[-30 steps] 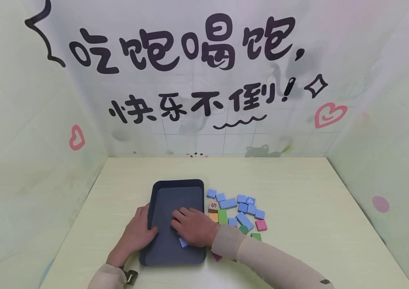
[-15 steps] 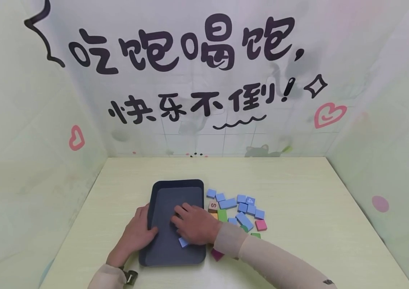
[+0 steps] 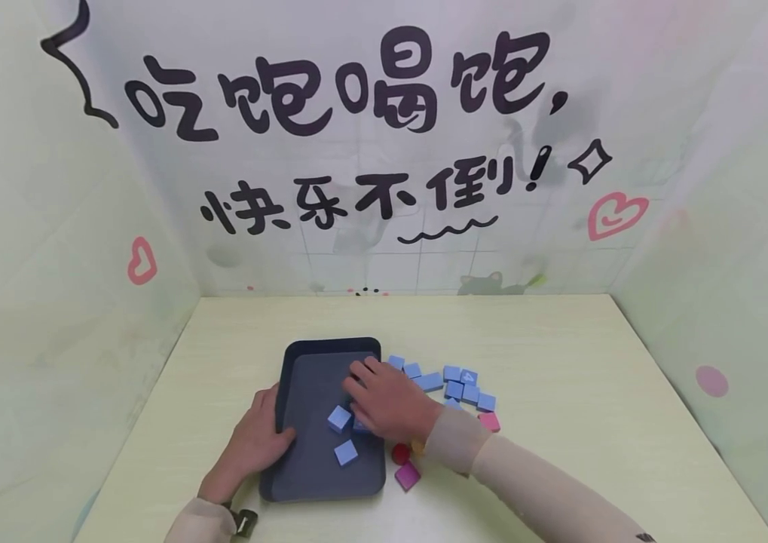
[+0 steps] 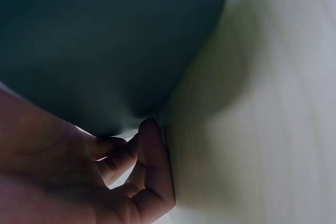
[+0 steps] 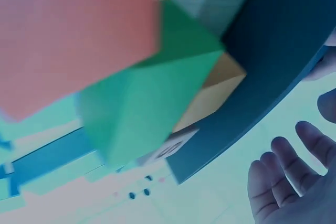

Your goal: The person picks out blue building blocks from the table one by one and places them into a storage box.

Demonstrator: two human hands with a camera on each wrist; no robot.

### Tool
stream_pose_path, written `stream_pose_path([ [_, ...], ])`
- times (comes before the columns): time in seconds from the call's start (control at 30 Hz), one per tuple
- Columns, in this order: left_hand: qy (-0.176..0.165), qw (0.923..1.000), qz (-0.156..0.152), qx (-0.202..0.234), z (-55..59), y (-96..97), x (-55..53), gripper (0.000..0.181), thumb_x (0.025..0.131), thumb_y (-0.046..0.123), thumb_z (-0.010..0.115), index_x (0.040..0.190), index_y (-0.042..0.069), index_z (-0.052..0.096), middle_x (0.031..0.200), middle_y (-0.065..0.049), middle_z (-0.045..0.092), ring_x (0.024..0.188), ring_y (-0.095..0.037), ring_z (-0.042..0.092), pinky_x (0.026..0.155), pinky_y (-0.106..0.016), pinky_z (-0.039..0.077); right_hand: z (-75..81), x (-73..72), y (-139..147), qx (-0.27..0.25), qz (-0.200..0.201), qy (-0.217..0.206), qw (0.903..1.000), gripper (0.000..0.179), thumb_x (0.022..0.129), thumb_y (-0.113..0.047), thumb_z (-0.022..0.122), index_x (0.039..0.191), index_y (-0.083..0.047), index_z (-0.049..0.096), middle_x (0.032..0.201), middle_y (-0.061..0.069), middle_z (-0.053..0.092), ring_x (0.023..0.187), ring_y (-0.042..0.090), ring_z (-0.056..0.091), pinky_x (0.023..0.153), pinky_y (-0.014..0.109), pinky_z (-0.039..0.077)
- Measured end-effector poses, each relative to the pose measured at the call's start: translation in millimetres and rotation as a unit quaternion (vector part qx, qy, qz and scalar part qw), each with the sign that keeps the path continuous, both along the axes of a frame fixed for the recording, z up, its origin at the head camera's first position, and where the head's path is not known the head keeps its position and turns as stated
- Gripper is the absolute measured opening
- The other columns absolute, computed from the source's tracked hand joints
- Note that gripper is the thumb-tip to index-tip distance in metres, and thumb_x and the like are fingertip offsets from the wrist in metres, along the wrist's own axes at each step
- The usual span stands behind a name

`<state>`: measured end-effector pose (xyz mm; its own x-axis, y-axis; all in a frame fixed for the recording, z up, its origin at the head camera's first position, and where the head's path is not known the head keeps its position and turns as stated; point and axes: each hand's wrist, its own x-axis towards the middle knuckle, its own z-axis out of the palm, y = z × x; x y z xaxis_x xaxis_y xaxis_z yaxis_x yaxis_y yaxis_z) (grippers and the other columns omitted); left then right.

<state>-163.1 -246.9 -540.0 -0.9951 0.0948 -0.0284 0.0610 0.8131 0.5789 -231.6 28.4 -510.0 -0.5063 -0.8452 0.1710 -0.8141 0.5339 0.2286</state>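
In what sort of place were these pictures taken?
Probably a small indoor booth set up for tabletop work: printed sheets enclose a pale table on three sides, and a dark tray and small blue blocks lie on it.

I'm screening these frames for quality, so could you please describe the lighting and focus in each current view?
Head: soft, even light, light-blue square blocks fairly crisp; left wrist: dim, the left hand and dark grey rectangular tray shaded; right wrist: cyan cast, nearest pinkish-red angular block blurred.
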Motion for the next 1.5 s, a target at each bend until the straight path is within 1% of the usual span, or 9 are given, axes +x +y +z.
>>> stream_pose_path([
  [0.2, 0.001, 1.0000, -0.001, 0.000, 1.5, 1.2, 1.1, 0.085, 0.094, 0.012, 0.071, 0.164, -0.012, 0.031, 0.156, -0.036, 0.044, 0.132, -0.054, 0.057, 0.107, -0.067, 0.051, -2.0, -4.4, 21, -0.044, -0.016, -0.009, 0.9989, 0.026, 0.109, -0.032, 0.063, 0.128, -0.015, 0.068, 0.129, 0.004, 0.063, 0.108, 0.019, 0.055, 0.095, 0.030, 0.054],
  [0.37, 0.002, 1.0000, -0.003, 0.000, 1.0, 1.6, 0.8, 0.084, 0.094, 0.012, 0.071, 0.164, -0.013, 0.031, 0.155, -0.036, 0.043, 0.132, -0.055, 0.057, 0.108, -0.067, 0.050, -1.9, -4.4, 40, -0.047, -0.044, -0.025, 0.9976, 0.027, 0.108, -0.030, 0.062, 0.129, -0.013, 0.067, 0.130, 0.006, 0.064, 0.108, 0.020, 0.056, 0.094, 0.030, 0.055],
  [0.57, 0.000, 1.0000, -0.002, -0.005, 0.2, 0.3, 0.1, 0.084, 0.095, 0.013, 0.071, 0.164, -0.014, 0.030, 0.156, -0.037, 0.043, 0.132, -0.054, 0.057, 0.108, -0.066, 0.050, -1.8, -5.2, 61, -0.048, -0.061, -0.024, 0.9967, 0.022, 0.108, -0.030, 0.061, 0.122, -0.014, 0.064, 0.118, 0.004, 0.060, 0.100, 0.019, 0.052, 0.085, 0.030, 0.052],
  [0.67, 0.000, 1.0000, -0.002, -0.003, 0.3, -0.1, 0.1, 0.084, 0.096, 0.013, 0.070, 0.164, -0.014, 0.030, 0.156, -0.037, 0.043, 0.132, -0.055, 0.057, 0.108, -0.066, 0.050, -2.4, -5.5, 71, -0.051, -0.059, -0.026, 0.9966, 0.020, 0.109, -0.028, 0.060, 0.120, -0.012, 0.064, 0.114, 0.005, 0.059, 0.097, 0.020, 0.051, 0.084, 0.033, 0.052],
  [0.77, -0.002, 1.0000, -0.001, -0.003, 0.7, 0.0, 0.4, 0.084, 0.096, 0.013, 0.070, 0.164, -0.014, 0.030, 0.156, -0.037, 0.042, 0.131, -0.054, 0.058, 0.107, -0.066, 0.051, -2.8, -5.5, 81, -0.051, -0.056, -0.027, 0.9967, 0.020, 0.109, -0.026, 0.059, 0.121, -0.011, 0.064, 0.115, 0.005, 0.060, 0.097, 0.021, 0.051, 0.086, 0.033, 0.052],
  [0.93, -0.004, 1.0000, -0.002, -0.003, 0.9, 0.3, 0.7, 0.084, 0.095, 0.014, 0.070, 0.164, -0.013, 0.030, 0.156, -0.037, 0.043, 0.132, -0.054, 0.057, 0.108, -0.066, 0.050, -3.4, -5.1, 97, -0.050, -0.048, -0.035, 0.9970, 0.019, 0.107, -0.023, 0.064, 0.122, -0.011, 0.064, 0.114, 0.004, 0.060, 0.095, 0.019, 0.051, 0.085, 0.031, 0.052],
  [1.2, -0.006, 1.0000, -0.001, -0.004, 1.9, 1.0, 0.4, 0.084, 0.096, 0.013, 0.069, 0.164, -0.014, 0.029, 0.155, -0.037, 0.042, 0.131, -0.054, 0.057, 0.108, -0.067, 0.050, -5.4, -3.4, 116, -0.037, -0.043, -0.072, 0.9958, 0.020, 0.104, -0.022, 0.068, 0.120, -0.010, 0.066, 0.109, 0.004, 0.059, 0.094, 0.020, 0.051, 0.085, 0.032, 0.053],
  [1.33, -0.006, 1.0000, -0.001, -0.005, 2.0, 1.2, 0.4, 0.084, 0.095, 0.013, 0.069, 0.163, -0.015, 0.029, 0.155, -0.038, 0.042, 0.132, -0.055, 0.057, 0.108, -0.067, 0.050, -8.0, -2.6, 120, -0.039, -0.034, -0.097, 0.9939, 0.017, 0.102, -0.020, 0.068, 0.117, -0.010, 0.067, 0.106, 0.002, 0.060, 0.093, 0.019, 0.051, 0.083, 0.032, 0.052],
  [1.5, -0.007, 1.0000, 0.000, -0.004, 1.9, 1.8, 0.6, 0.084, 0.095, 0.013, 0.069, 0.163, -0.014, 0.029, 0.155, -0.038, 0.042, 0.131, -0.055, 0.057, 0.108, -0.067, 0.050, -11.9, -0.7, 121, -0.036, -0.034, -0.137, 0.9893, 0.013, 0.102, -0.019, 0.067, 0.113, -0.012, 0.066, 0.103, 0.000, 0.058, 0.092, 0.017, 0.049, 0.081, 0.031, 0.050],
])
